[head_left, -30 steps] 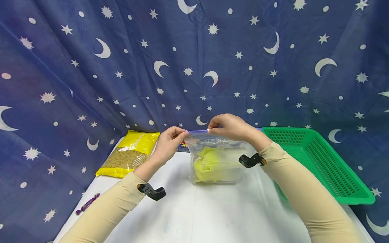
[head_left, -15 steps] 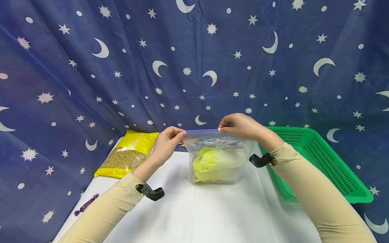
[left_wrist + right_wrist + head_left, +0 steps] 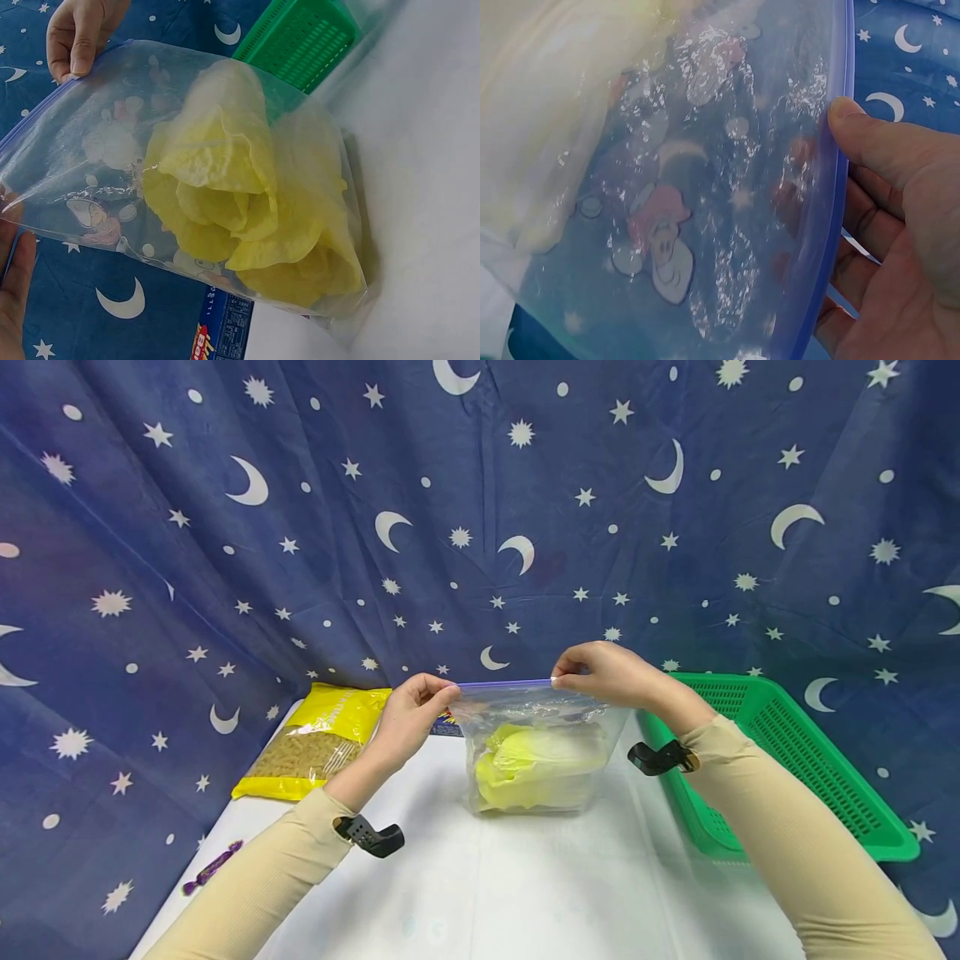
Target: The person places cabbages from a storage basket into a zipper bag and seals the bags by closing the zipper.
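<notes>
A clear zip bag (image 3: 540, 710) with a purple seal strip stands upright on the white table, printed with cartoon figures. Pale yellow-green napa cabbage (image 3: 536, 756) fills its lower part; in the left wrist view two leafy heads of cabbage (image 3: 217, 172) show through the plastic. My left hand (image 3: 411, 714) pinches the top left corner of the bag between thumb and forefinger. Farther right along the seal, my right hand (image 3: 611, 675) pinches the purple strip; in the right wrist view its thumb lies on the near face and the fingers curl behind the bag (image 3: 667, 225).
A yellow pasta bag (image 3: 322, 735) lies at the back left, a purple-wrapped candy (image 3: 213, 867) at the left edge. Behind my left hand shows a dark blue box (image 3: 447, 725). The green basket (image 3: 795, 760) stands at right, partly behind my right arm.
My right hand has slid rightward along the purple seal, away from my left hand, still pinching it. The left hand keeps its hold on the corner, and the cabbage shows more fully.
</notes>
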The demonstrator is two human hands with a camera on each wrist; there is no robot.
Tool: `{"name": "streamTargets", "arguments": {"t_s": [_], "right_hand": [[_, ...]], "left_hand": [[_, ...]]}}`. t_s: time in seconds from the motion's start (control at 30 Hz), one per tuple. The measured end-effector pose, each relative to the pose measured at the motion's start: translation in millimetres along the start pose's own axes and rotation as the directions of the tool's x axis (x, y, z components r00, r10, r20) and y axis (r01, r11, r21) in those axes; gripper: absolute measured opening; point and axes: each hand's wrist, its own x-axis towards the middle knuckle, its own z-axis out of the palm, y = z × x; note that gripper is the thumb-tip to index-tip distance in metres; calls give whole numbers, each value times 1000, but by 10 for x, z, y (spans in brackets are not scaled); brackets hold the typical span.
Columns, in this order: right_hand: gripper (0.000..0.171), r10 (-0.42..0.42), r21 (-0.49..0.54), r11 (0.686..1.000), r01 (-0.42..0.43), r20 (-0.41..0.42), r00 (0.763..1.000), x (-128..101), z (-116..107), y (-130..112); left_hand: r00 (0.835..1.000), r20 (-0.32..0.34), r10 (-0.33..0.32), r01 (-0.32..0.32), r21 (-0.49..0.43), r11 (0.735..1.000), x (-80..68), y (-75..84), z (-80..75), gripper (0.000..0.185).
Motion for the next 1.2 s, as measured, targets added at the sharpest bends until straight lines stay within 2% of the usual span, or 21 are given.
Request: {"name": "streamTargets", "arguments": {"t_s": [0.73, 1.2], "right_hand": [[19, 27, 2, 1000, -27, -20, 999, -145, -65, 164], [23, 64, 22, 998, -64, 9, 998, -262, -128, 247]], "left_hand": [[1000, 0, -5, 5, 7, 1000, -6, -2, 2, 26], [1000, 0, -15, 15, 11, 1000, -11, 17, -1, 29]]}}
